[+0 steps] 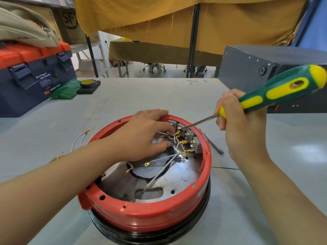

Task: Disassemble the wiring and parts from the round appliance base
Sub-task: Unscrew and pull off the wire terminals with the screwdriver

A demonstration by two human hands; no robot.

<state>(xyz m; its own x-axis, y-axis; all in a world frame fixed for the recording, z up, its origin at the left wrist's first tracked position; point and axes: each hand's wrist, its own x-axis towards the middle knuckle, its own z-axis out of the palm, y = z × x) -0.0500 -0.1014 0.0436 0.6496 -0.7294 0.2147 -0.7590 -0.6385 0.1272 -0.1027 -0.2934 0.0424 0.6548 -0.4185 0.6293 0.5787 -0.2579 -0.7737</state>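
Right hand (235,121) grips a screwdriver (276,93) with a green and yellow handle, fingers curled round the lower end of the handle near the shaft. Shaft slants down and to the left; its tip sits at the row of grey terminal blocks (187,135) mounted along the far inner wall of the round appliance base (150,214). Left hand (146,137) reaches into the base from the left, fingers bent, thumb and fingertips closing on the white wires (174,141) just beside the blocks; exact pinch point hidden by the fingers. Brass spade connectors (184,142) stand on the blocks and on wire ends; one ring terminal (147,164) lies loose on the metal floor plate (185,175). A black cable (139,175) curves across the plate, and white leads run down to an oblong opening near the front. Base has a red rim over a black lower ring and stands on the grey table (247,200), directly before the person. Just right of the base lies a grey screwdriver bit (212,144). Left of the base lie detached white wires with connectors (79,138). Farther off: a blue toolbox with red lid (31,71) at far left, a roll of tape (88,84) beside it, a dark grey metal case (256,66) at far right.
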